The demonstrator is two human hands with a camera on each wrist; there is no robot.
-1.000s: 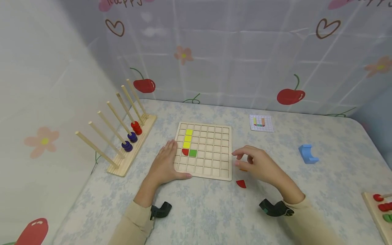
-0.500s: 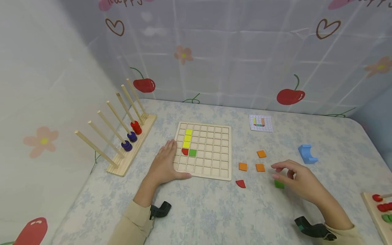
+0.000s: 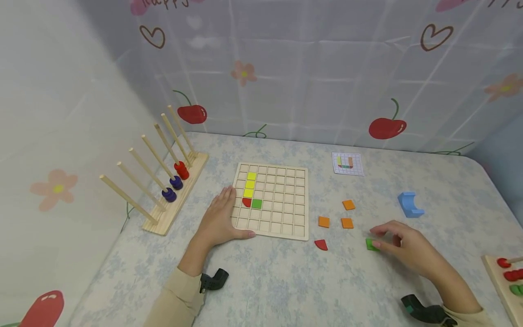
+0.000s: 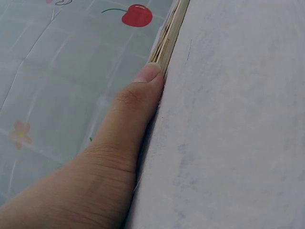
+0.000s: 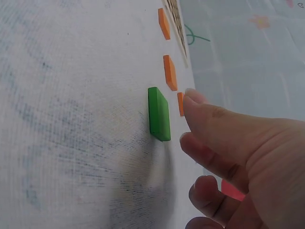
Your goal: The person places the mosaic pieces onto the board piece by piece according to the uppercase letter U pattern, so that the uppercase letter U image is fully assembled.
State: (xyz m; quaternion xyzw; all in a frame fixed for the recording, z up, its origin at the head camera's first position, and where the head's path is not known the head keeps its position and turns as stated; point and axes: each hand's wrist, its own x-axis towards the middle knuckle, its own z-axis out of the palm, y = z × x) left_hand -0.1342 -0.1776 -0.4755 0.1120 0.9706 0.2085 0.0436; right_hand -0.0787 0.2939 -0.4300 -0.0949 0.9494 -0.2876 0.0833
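My left hand [image 3: 218,218] rests flat at the near left corner of a wooden grid board [image 3: 282,218], fingers along its left side and thumb along its front edge. In the left wrist view the thumb [image 4: 126,114] lies against the board's side. Set in the grid are a column of yellow squares [image 3: 250,185], a red quarter-circle [image 3: 247,202] and a green square [image 3: 256,204]. My right hand [image 3: 408,250] hovers over a loose green square tile [image 3: 371,244], fingers loosely bent. In the right wrist view a small gap shows between the thumb and the green tile [image 5: 159,114].
Loose orange squares [image 3: 347,223] and a red quarter-circle [image 3: 321,245] lie right of the board. Behind them are a pattern card [image 3: 341,169] and a blue curved block [image 3: 410,206]. A wooden peg rack [image 3: 175,213] with rings stands left; another bead board [image 3: 500,281] is at the right edge.
My right hand has moved right and nearer to me, from beside the board, past the orange squares, and down over the loose green tile. The left hand has stayed put.
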